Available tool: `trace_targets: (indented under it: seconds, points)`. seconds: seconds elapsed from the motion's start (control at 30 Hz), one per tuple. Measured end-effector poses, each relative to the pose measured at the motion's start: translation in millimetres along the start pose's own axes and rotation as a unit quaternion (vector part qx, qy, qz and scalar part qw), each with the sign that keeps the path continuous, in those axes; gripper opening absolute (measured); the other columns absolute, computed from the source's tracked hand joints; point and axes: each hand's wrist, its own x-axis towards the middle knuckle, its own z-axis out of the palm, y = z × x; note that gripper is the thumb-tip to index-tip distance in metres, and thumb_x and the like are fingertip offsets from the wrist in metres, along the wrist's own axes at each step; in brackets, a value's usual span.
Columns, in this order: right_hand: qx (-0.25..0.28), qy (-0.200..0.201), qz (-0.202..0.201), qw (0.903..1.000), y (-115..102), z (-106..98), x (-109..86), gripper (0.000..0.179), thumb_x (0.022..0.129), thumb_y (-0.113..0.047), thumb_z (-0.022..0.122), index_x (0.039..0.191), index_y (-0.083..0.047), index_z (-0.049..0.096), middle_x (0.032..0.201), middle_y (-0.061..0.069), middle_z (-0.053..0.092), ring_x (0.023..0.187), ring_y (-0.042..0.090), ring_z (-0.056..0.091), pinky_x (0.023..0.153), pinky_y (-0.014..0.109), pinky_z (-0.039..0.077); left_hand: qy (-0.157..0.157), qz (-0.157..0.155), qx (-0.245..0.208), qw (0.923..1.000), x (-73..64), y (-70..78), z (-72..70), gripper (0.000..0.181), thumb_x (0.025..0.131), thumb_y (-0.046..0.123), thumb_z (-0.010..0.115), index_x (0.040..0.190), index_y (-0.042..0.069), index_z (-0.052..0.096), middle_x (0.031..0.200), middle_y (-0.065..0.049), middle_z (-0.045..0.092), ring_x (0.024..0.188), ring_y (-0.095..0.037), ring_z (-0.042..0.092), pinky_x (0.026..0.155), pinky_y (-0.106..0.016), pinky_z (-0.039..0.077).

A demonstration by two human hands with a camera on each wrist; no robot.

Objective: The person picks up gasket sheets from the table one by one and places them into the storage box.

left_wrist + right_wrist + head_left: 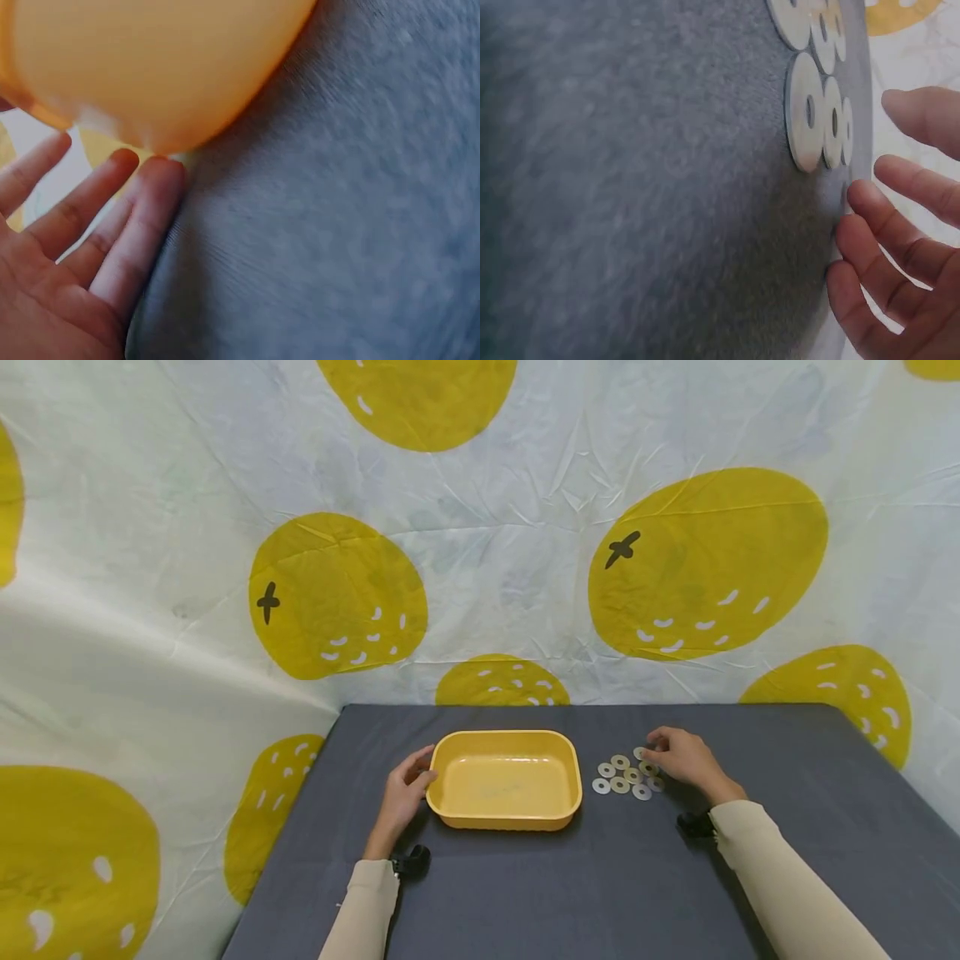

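Beige sleeves lie nearest. Left hand grips the yellow tray at its left rim; right hand, fingers loose, holding nothing, hovers by washers right of the tray; gray cloth stretches before it.

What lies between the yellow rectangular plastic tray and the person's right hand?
Silvery and pale-gold, flat, round, metallic-looking washers lie between the tray and the right hand, clustered on the dark grey cloth; the head view shows this.
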Motion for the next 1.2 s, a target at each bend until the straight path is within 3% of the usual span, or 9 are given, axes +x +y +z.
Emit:
trace_targets:
  seconds: [0.17,0.27,0.5,0.73,0.87,1.03,1.2]
  points:
    - [-0.019,-0.006,0.022,0.9996,-2,2,8.2,0.050,0.096,-0.033,0.068,0.124,0.008,0.062,0.104,0.022,0.067,0.086,0.030,0.062,0.073,0.048,0.051,-0.004,0.003,-0.047,0.9989,10.3,-26.3,-2.6,0.052,0.101,0.008,0.062,0.151,0.008,0.051,0.133,-0.025,0.063,0.106,-0.022,0.069,0.075,-0.025,0.060]
    - [-0.027,-0.013,0.048,0.9984,-3,2,12.1,0.045,0.094,-0.034,0.069,0.115,0.006,0.062,0.099,0.020,0.067,0.083,0.031,0.061,0.073,0.048,0.049,-0.003,0.014,-0.056,0.9984,12.6,-36.7,-2.8,0.051,0.101,0.010,0.063,0.150,0.013,0.053,0.134,-0.024,0.064,0.107,-0.021,0.068,0.077,-0.024,0.059]
    - [-0.036,-0.034,0.092,0.9946,-10,1,18.4,0.025,0.093,-0.030,0.068,0.085,-0.008,0.059,0.076,0.005,0.059,0.068,0.022,0.054,0.061,0.036,0.039,-0.006,0.039,-0.045,0.9982,9.5,-41.8,-2.4,0.048,0.100,0.013,0.064,0.147,0.021,0.057,0.131,-0.022,0.066,0.109,-0.027,0.067,0.080,-0.025,0.058]
    - [-0.045,-0.052,0.087,0.9939,-14,0,21.2,0.038,0.094,-0.025,0.068,0.061,-0.018,0.050,0.059,-0.004,0.040,0.058,0.016,0.043,0.054,0.033,0.032,-0.010,0.038,-0.045,0.9982,8.9,-44.7,-2.2,0.047,0.101,0.015,0.063,0.148,0.020,0.056,0.133,-0.022,0.064,0.117,-0.039,0.064,0.081,-0.024,0.058]
    - [-0.042,-0.060,0.088,0.9934,-14,0,21.5,0.034,0.095,-0.025,0.068,0.065,-0.015,0.054,0.062,-0.003,0.043,0.061,0.017,0.045,0.057,0.033,0.033,-0.009,0.036,-0.043,0.9984,8.1,-44.5,-3.5,0.047,0.102,0.015,0.063,0.148,0.021,0.056,0.134,-0.021,0.064,0.118,-0.038,0.064,0.082,-0.024,0.058]
    - [-0.043,-0.043,0.078,0.9950,-13,2,19.7,0.020,0.091,-0.022,0.072,0.091,-0.005,0.061,0.085,0.009,0.061,0.075,0.024,0.055,0.065,0.037,0.040,-0.012,0.040,-0.043,0.9982,7.2,-43.2,-4.3,0.048,0.102,0.016,0.063,0.149,0.021,0.055,0.134,-0.020,0.065,0.116,-0.036,0.065,0.082,-0.026,0.059]
    - [-0.045,-0.030,0.059,0.9968,-15,4,19.0,0.024,0.091,-0.019,0.071,0.100,-0.003,0.056,0.091,0.013,0.060,0.079,0.028,0.056,0.067,0.040,0.041,-0.015,0.038,-0.048,0.9980,8.5,-42.7,-4.3,0.049,0.102,0.014,0.062,0.149,0.017,0.054,0.133,-0.023,0.064,0.118,-0.041,0.063,0.083,-0.025,0.058]
